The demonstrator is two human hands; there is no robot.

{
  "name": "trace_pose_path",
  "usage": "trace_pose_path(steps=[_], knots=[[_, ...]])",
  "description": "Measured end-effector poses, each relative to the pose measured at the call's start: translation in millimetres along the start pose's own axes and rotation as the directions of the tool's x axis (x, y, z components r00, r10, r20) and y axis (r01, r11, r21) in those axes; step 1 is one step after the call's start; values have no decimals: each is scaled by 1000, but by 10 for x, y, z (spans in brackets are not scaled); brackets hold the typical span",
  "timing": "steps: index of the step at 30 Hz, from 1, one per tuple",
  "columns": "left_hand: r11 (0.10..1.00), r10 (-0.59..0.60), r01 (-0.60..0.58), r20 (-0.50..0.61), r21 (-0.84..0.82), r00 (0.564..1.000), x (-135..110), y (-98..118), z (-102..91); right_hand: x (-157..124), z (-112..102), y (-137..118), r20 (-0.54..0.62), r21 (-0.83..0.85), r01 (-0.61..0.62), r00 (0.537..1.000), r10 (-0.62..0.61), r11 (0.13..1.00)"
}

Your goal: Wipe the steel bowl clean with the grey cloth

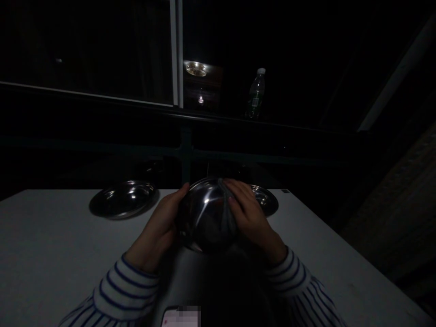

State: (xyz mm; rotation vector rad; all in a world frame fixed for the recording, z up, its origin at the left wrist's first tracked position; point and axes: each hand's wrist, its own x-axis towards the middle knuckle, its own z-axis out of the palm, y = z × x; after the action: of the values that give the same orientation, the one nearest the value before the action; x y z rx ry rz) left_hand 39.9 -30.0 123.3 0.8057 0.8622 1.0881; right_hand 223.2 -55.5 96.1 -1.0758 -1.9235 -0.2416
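Between my hands, above the white table, is a shiny metal bowl, its rounded outside facing me. My left hand grips the bowl's left side, the thumb along its upper edge. On the right side, my right hand presses a grey cloth against the metal, fingers bent over the cloth. A wide shallow metal dish lies on the table to the left. Another metal dish sits behind my right hand, which partly hides it.
A phone lies at the near edge, its screen lit and partly blurred out. Beyond the table, a plastic bottle with a white cap stands on a dark ledge by a window frame. The surroundings are very dim.
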Motion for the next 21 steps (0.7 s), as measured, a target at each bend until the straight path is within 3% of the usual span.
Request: trace_pose_path(steps=[4,11,17,21], knots=[[991,-70,70,3,-110,998,7,5,21,1,-9,51,-32,66,-72,997,74,995],[999,-36,35,58,19,998,32,-157,80,24,-38,-208,195,-108,146,973,-123,983],[999,-33,33,-9,5,999,-16,-153,134,2,38,-22,59,28,-61,997,59,998],[998,-36,35,-12,-59,999,-10,-200,166,0,109,-146,75,-86,68,995,-62,994]])
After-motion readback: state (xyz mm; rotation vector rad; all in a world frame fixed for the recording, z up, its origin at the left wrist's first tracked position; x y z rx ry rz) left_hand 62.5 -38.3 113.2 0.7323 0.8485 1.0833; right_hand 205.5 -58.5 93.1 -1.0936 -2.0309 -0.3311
